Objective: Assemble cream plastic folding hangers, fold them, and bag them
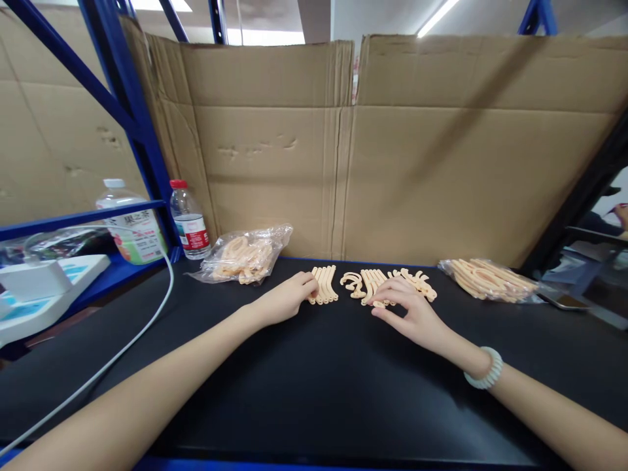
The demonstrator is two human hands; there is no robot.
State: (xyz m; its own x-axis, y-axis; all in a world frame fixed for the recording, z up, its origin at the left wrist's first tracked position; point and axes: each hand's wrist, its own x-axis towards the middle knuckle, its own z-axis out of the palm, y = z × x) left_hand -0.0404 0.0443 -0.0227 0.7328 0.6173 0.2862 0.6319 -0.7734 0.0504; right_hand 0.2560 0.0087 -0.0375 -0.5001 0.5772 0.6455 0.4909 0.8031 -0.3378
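Note:
On the black table (314,386) lie several pale orange curved plastic pieces. A neat row of them (326,284) sits under the fingertips of my left hand (287,297), whose fingers are curled against the row's left side. A looser spread of the same pieces (387,282) lies to the right. My right hand (411,313), with a white bead bracelet (485,369) on its wrist, rests on that spread, fingers bent and pinching at one piece near its front edge.
Two clear bags of the same pieces lie at the back: one on the left (244,255), one on the right (488,280). Two bottles (190,221) (131,222) stand by the blue rack. A white cable (122,350) crosses the table's left. Cardboard (392,150) walls the back.

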